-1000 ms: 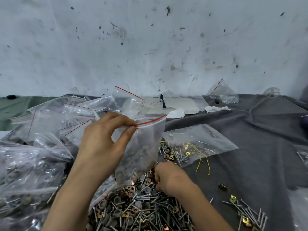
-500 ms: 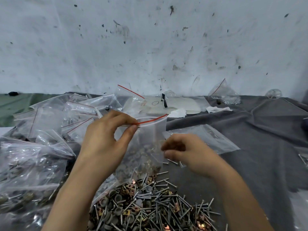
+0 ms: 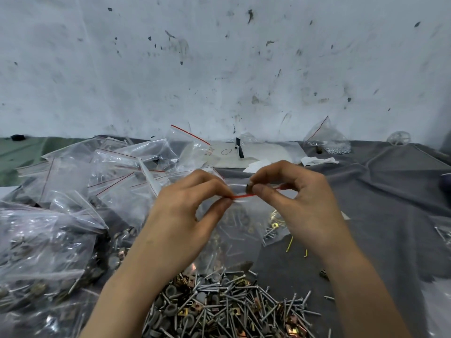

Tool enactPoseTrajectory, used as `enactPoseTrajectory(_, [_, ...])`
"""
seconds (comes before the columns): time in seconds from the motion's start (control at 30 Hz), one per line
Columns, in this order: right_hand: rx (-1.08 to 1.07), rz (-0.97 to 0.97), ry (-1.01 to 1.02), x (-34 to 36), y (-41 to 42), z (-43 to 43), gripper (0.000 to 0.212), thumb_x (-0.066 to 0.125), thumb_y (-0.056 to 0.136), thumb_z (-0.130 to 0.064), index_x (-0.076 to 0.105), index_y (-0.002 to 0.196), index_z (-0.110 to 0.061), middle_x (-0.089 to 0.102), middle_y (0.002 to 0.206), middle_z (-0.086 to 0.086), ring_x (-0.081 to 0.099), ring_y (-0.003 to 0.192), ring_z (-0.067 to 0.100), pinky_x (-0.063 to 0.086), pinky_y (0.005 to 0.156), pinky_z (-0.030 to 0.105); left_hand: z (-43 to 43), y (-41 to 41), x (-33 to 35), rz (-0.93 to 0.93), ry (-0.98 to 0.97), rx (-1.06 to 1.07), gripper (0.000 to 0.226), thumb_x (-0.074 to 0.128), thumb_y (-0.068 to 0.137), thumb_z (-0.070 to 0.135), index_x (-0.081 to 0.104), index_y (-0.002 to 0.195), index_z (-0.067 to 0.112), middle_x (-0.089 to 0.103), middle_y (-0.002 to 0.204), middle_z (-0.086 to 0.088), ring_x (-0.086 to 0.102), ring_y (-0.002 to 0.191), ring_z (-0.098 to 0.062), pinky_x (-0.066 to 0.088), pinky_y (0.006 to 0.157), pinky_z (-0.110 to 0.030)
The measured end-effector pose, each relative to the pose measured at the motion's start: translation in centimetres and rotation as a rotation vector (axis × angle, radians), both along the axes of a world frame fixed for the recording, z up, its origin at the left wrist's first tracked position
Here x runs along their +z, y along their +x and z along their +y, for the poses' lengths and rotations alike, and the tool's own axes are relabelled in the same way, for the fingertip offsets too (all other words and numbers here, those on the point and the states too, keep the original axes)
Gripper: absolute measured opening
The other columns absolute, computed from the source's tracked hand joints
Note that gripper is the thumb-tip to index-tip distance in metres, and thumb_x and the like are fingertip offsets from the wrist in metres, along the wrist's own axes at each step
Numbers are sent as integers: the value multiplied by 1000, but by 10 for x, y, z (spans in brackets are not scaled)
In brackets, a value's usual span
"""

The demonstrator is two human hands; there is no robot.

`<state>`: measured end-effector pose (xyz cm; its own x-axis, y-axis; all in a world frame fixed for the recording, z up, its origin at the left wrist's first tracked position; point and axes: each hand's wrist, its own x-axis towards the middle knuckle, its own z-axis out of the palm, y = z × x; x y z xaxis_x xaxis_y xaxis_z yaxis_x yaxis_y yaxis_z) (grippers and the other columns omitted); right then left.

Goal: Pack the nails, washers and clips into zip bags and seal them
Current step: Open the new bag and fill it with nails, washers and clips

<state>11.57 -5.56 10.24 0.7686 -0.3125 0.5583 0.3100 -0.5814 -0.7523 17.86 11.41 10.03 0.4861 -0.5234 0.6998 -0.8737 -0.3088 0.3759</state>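
zip bag (image 3: 234, 240) — clear, red-striped mouth, upright, part-filled | brown piece (image 3: 249, 189) at its mouth | pile of nails, washers, clips (image 3: 219, 306) below

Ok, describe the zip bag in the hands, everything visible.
The zip bag is clear, thin plastic with a red strip along its mouth, hanging upright over the loose hardware pile. It is partly filled with small metal hardware. The left hand pinches the strip; the right hand holds a small dark piece at the mouth.

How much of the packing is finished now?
Done: filled bags lie piled at left. In hand: the left hand pinches the zip bag by its red strip; the right hand holds a small piece at its mouth; it is unsealed. To do: a loose pile of nails, washers and clips.
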Motion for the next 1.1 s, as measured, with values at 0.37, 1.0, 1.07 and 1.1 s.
enactPoseTrajectory(0.37, [-104,234,12,-20,15,-6,13,69,83,-18,63,72,-22,64,65,-9,55,62,-3,40,56,7,19,24,0,37,-217,285,10,69,87,13,71,87,22,62,85,15,54,80,7,39,73,-8])
enactPoseTrajectory(1.0, [158,928,-523,-91,50,13,18,50,91,1,57,95,-15,61,117,13,57,101,25,45,88,31,24,24,2,103,-288,288,17,69,86,13,66,84,30,65,88,13,61,83,1,51,82,-29])
enactPoseTrajectory(1.07, [68,818,-478,-77,44,2,20,48,93,0,56,104,-15,60,115,10,57,101,23,44,87,30,24,24,2,86,-210,251,12,68,86,15,68,83,27,64,88,11,59,83,1,49,82,-26])
enactPoseTrajectory(1.1, [4,727,-446,-67,40,-5,21,49,93,0,57,106,-15,62,110,8,58,99,22,45,84,27,24,23,3,69,-153,226,12,68,86,14,68,83,26,63,88,10,57,82,3,45,79,-19])
